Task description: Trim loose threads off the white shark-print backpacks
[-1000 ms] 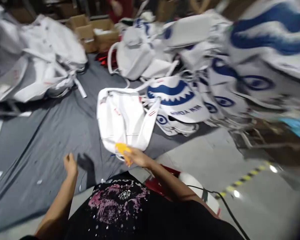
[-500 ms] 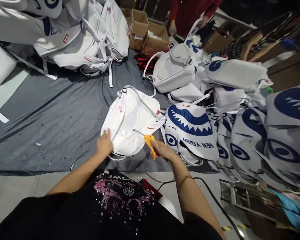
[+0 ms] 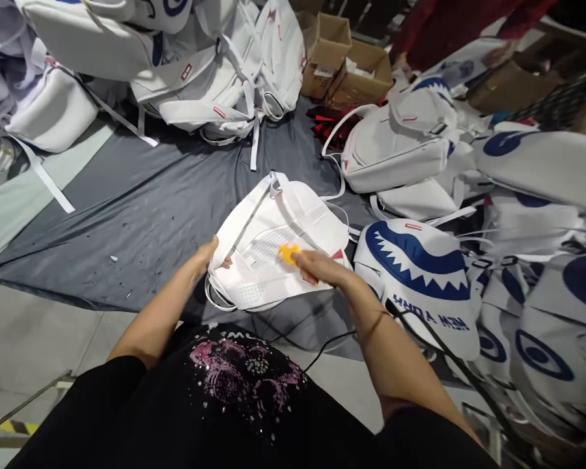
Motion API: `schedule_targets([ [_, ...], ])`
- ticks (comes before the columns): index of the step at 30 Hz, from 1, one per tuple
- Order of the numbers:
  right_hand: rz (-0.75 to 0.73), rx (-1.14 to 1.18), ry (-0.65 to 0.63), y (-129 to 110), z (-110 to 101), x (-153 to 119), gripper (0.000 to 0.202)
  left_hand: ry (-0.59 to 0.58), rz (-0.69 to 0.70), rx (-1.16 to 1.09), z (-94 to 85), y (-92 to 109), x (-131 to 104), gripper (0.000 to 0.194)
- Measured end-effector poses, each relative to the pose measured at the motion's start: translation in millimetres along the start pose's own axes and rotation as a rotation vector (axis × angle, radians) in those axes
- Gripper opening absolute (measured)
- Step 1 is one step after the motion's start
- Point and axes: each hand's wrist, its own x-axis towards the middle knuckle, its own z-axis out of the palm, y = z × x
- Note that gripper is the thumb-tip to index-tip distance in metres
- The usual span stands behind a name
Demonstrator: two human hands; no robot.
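A white backpack (image 3: 317,221) lies back side up on the grey cloth in front of me, with a perforated panel in its middle. My left hand (image 3: 209,255) is closed round the shoulder strap (image 3: 241,207) at its left side, the fingertips showing past the strap's inner edge. My right hand (image 3: 317,266) grips an orange gun-shaped tool (image 3: 288,254) over the back panel. Its thin nozzle, seen earlier, cannot be made out now, and motion blurs the tool. Whether the tool touches the panel I cannot tell.
White backpacks (image 3: 215,85) are heaped at the back left. More, with blue shark-mouth prints (image 3: 415,260), crowd the right side. Cardboard boxes (image 3: 329,49) stand behind, near a person in red (image 3: 430,32). A black cable (image 3: 329,342) runs by my right arm.
My left hand has gone from blurred over the backpack's side to gripping its strap. The backpack has turned somewhat. My right hand keeps the orange tool over the panel. The view has shifted left.
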Motion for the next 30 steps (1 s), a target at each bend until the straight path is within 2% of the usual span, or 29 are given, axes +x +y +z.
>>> schedule_targets([
  [2,-0.036,-0.020,-0.062,3,-2,-10,0.042,-0.021,-0.014,0.095,-5.2,2,6,0.056],
  [5,-0.093,-0.036,-0.138,-1,-9,-22,0.039,-0.032,0.019,0.237,-1.7,3,10,0.052],
  [10,-0.126,-0.056,-0.097,-21,-16,-35,0.035,0.039,0.184,0.534,18.3,-3,-1,0.049],
  [12,-0.107,-0.088,-0.086,-21,-25,-39,0.034,0.087,0.288,0.719,26.7,-10,-12,0.052],
  [13,-0.083,-0.114,-0.035,-19,-33,-41,0.033,0.116,0.358,0.867,30.8,-14,-18,0.057],
  [15,-0.013,-0.166,0.083,-10,-53,-45,0.031,0.195,0.531,1.207,39.3,-23,-32,0.063],
  [17,0.080,-0.211,0.110,3,-75,-51,0.031,0.285,0.720,1.437,49.3,-34,-45,0.065],
  [18,0.140,-0.236,0.113,9,-84,-54,0.031,0.285,0.804,1.473,55.2,-41,-51,0.065],
  [19,0.207,-0.262,0.140,15,-91,-58,0.032,0.236,0.882,1.488,62.1,-48,-56,0.064],
  [21,0.297,-0.292,0.165,25,-97,-65,0.032,0.031,0.976,1.508,77.9,-64,-63,0.066],
  [23,0.264,-0.270,0.003,33,-96,-74,0.035,-0.169,0.911,1.482,94.0,-76,-65,0.066],
  [24,0.237,-0.254,-0.074,36,-94,-78,0.037,-0.208,0.813,1.388,100.6,-80,-64,0.066],
  [25,0.230,-0.258,-0.099,40,-92,-84,0.039,-0.210,0.692,1.242,105.6,-81,-62,0.066],
  [28,0.254,-0.277,-0.029,57,-92,-104,0.037,-0.156,0.373,0.770,108.2,-72,-47,0.049],
  [30,0.160,-0.156,-0.146,71,-94,-120,0.037,-0.120,0.217,0.615,101.6,-59,-32,0.040],
])
